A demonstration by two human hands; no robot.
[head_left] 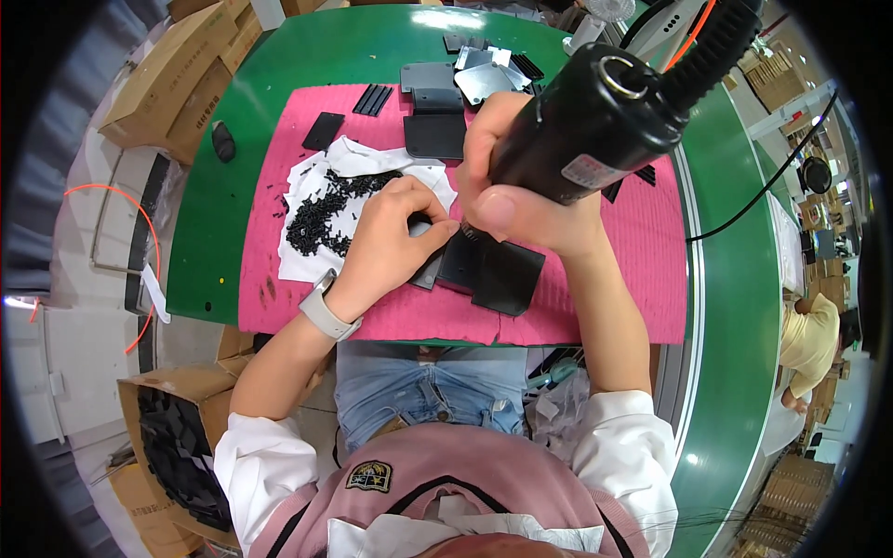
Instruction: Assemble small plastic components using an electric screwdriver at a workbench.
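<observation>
My right hand (530, 200) is wrapped around a black electric screwdriver (581, 121), a thick cylinder with a metal ring and a ribbed cable at its top end. Its lower end points down at a black bracket-like part (456, 265) on the pink mat. My left hand (395, 232) is closed, thumb and forefinger together at the part's far edge beside the screwdriver's tip. Whatever these fingers pinch is too small or hidden to make out. A black flat plate (510, 277) joins the part on the right. Left of my left hand, many small black screws (321, 216) lie heaped on a white cloth (298, 265).
The pink mat (623, 307) covers part of a green table (200, 251). Black plates (434, 137), thin black strips (372, 99) and silvery plates (486, 82) lie at the far side. An open carton (177, 446) of black parts stands lower left. Another person (809, 344) is far right.
</observation>
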